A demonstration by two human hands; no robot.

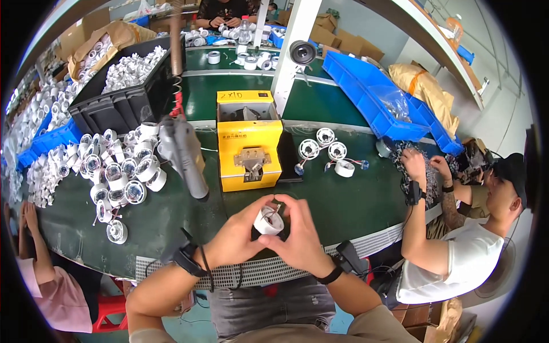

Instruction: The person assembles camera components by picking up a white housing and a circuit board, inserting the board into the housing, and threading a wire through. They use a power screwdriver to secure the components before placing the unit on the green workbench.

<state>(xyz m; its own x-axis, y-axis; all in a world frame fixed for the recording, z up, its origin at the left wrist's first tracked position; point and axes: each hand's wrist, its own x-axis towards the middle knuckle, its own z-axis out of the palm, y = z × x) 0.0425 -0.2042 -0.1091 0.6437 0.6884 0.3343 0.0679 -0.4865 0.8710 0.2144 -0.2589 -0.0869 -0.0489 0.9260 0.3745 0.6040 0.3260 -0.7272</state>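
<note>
Head view, and the white cup [269, 226] sits at six o'clock from the yellow machine [250, 154]! Left hand [237, 231] curls thumb and fingers round it, right hand [301, 237] grips opposite, thumb on the near side; whether fingertips pinch the wires, I can't tell. Grey power tool [182, 157] at ten, heaped cups [135, 192] just past it!

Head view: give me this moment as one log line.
left hand: holding white cup; right hand: holding white cup; ahead: yellow machine; left of machine: grey tool
</note>
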